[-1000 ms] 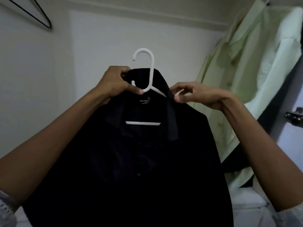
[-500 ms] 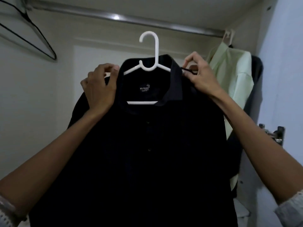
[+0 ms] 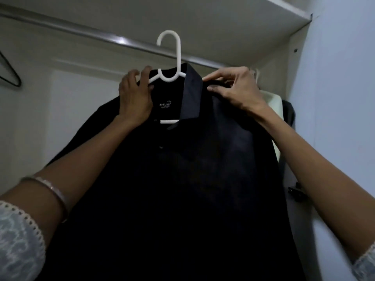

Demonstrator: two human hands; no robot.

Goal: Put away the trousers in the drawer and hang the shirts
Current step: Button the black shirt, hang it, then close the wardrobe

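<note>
A black collared shirt (image 3: 198, 169) hangs on a white plastic hanger (image 3: 174, 63), held up in front of the wardrobe's metal rail (image 3: 97, 34). The hanger's hook reaches up across the rail; I cannot tell whether it is over it. My left hand (image 3: 136, 98) grips the left collar and hanger shoulder. My right hand (image 3: 237, 88) pinches the shirt's right shoulder beside the collar. A pale green shirt (image 3: 274, 106) hangs at the rail's right end, mostly hidden behind my right hand. No trousers or drawer are in view.
An empty black wire hanger (image 3: 10, 76) hangs at the far left. A shelf (image 3: 288, 7) sits above the rail. The wardrobe's side wall (image 3: 334, 98) stands at the right, with a dark fitting (image 3: 296, 191) lower down.
Both hands have lifted the shirt and hanger higher, bringing the hook up to the rail. My left hand has shifted closer to the hanger neck.
</note>
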